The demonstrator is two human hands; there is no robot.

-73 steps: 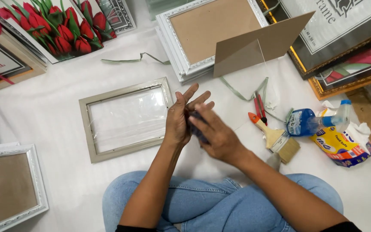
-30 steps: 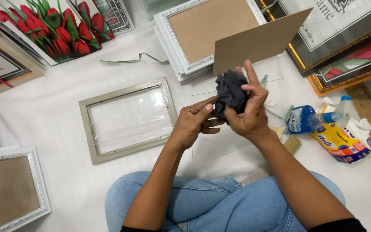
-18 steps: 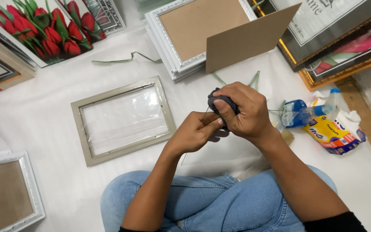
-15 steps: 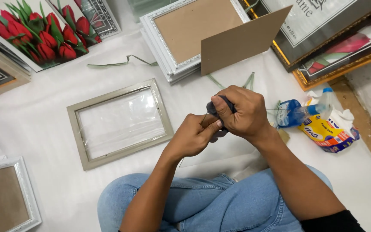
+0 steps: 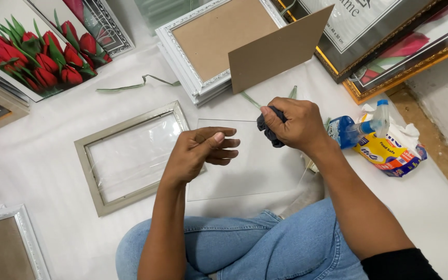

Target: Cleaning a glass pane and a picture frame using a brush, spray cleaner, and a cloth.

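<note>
Head view: I look down on a seated person in blue jeans [image 5: 265, 243], working over a white sheet [image 5: 42, 161] spread on the floor.

Right hand [image 5: 294, 124]: closed round a dark cloth [image 5: 266, 127], bunched in the fist, pressed to the upper edge of the glass pane, right of frame centre.

Left hand [image 5: 200, 153]: at centre frame, fingers curled half-open, thumb on top; it appears to steady the pane's left edge, though I cannot tell how firmly it grips.

Glass pane [image 5: 250, 166]: clear sheet, centre frame, held just above the lap, nearly flat.

Change: half a second ago both hands were together kneading the cloth; now they are apart and the cloth meets the glass. I judge the folding done and wiping begun.

Empty frame [image 5: 92, 155]: grey-beige, left of centre, lying flat with film across it.

Stacked frames [image 5: 182, 52]: white, top centre, brown backing up.

Backing board [image 5: 281, 49]: brown card, leaning at upper centre-right.

Spray bottle [image 5: 353, 129]: blue, on its side, right of the right hand.

Packet [image 5: 390, 153]: yellow and blue, far right.

Tulip picture [image 5: 27, 57]: red blooms, upper left.

Corner frame [image 5: 11, 243]: white, lower left.
</note>
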